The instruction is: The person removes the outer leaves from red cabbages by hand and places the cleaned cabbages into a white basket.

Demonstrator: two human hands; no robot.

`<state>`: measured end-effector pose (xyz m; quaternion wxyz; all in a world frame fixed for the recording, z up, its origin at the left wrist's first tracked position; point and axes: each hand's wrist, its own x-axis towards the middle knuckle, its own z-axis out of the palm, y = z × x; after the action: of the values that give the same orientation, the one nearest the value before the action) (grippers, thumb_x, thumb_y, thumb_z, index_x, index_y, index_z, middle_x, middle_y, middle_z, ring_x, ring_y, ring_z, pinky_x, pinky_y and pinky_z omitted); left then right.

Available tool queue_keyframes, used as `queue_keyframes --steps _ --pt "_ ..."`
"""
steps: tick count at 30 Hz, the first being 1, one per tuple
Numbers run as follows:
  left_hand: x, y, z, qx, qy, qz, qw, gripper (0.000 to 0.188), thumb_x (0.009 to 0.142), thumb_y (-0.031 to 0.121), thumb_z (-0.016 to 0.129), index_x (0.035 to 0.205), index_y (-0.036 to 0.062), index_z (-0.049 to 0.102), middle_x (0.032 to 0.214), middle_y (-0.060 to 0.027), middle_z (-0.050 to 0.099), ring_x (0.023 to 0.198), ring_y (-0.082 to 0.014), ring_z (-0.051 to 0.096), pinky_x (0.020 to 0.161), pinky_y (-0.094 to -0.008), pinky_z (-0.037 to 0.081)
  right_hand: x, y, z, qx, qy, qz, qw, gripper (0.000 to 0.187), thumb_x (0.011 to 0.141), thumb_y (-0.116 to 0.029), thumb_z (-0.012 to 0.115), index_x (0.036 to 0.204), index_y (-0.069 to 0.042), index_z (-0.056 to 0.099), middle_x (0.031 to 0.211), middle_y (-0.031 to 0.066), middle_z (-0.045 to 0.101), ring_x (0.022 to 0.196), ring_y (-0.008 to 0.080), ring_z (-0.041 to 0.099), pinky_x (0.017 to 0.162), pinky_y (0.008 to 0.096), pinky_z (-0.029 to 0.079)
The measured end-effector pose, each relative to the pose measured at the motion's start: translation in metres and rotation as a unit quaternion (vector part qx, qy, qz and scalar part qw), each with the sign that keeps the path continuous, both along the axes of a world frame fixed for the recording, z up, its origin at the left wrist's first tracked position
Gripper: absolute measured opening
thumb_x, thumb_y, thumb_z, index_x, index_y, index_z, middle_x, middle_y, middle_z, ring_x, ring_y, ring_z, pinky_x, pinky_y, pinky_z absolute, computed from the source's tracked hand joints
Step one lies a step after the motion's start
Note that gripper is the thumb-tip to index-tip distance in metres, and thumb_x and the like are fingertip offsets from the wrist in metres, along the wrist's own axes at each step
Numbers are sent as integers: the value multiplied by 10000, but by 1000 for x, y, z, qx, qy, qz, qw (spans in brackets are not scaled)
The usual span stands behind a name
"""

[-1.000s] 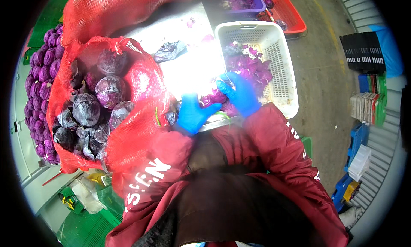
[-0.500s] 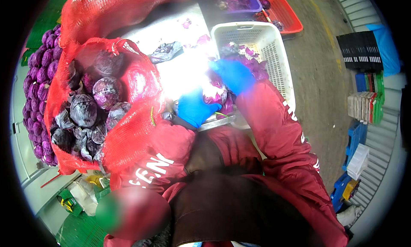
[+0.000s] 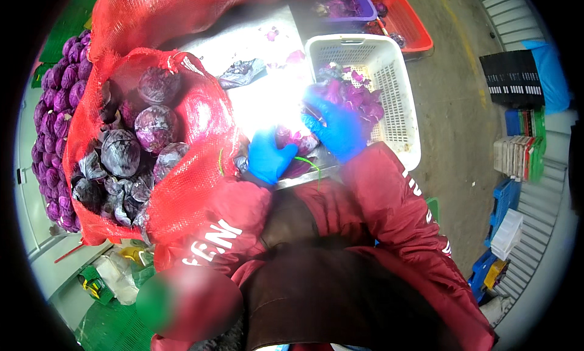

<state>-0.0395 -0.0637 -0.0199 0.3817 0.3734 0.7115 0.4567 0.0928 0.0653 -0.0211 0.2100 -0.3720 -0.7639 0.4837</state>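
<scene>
My left hand [image 3: 269, 157], in a blue glove, is closed round the left side of a purple-red cabbage [image 3: 299, 140] on the near part of a metal tabletop [image 3: 283, 25]. Glare washes out the cabbage's far side. My right hand [image 3: 336, 128], also blue-gloved, is at the cabbage's right with its fingers curled. A thin dark piece shows between its thumb and fingers, too blurred to name. A narrow green strip [image 3: 309, 162] curves out near the cabbage. Beside my right hand stands a white basket [image 3: 398, 77] with loose purple leaves [image 3: 365, 104] in it.
On the left, an open red mesh sack [image 3: 182, 193] holds several dark cabbages [image 3: 120, 153]. Behind it are stacked purple cabbages [image 3: 61, 123]. A loose dark leaf [image 3: 242, 73] lies on the table. Purple [image 3: 365, 4] and red [image 3: 417, 28] crates stand beyond the basket.
My right hand has come nearer to me and its fingers have turned. My left hand has shifted slightly left with the cabbage. More of the green strip shows.
</scene>
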Motion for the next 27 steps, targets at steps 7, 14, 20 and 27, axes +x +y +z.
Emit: queue_keyframes --steps 7,14,20,27 --pt "18 30 14 25 57 -5 998 824 605 250 828 1239 -11 371 1132 -158 498 1056 -263 517 891 -378 437 12 5 21 75 -100 82 989 406 818 -338 670 1093 -52 584 959 140 639 836 293 641 704 387 508" --pt "23 47 39 -44 90 -50 994 752 554 277 840 1142 18 448 1059 -135 514 979 -249 544 801 -391 483 5 5 -20 36 -82 42 995 412 852 -424 587 1035 -55 595 923 155 638 773 319 641 679 401 506" --pt "21 19 19 -9 176 -45 983 871 520 269 841 1239 37 409 1088 -155 444 1007 -316 477 861 -420 427 3 45 -26 12 -107 -6 994 381 771 -405 639 994 -97 657 895 201 655 788 366 638 696 418 510" --pt "9 6 10 -18 171 -89 981 940 510 211 838 1321 90 379 1184 -169 428 1084 -334 427 941 -412 378 34 63 -53 -126 -58 -154 978 498 790 -411 653 1164 -87 593 989 140 660 884 270 633 752 366 496"
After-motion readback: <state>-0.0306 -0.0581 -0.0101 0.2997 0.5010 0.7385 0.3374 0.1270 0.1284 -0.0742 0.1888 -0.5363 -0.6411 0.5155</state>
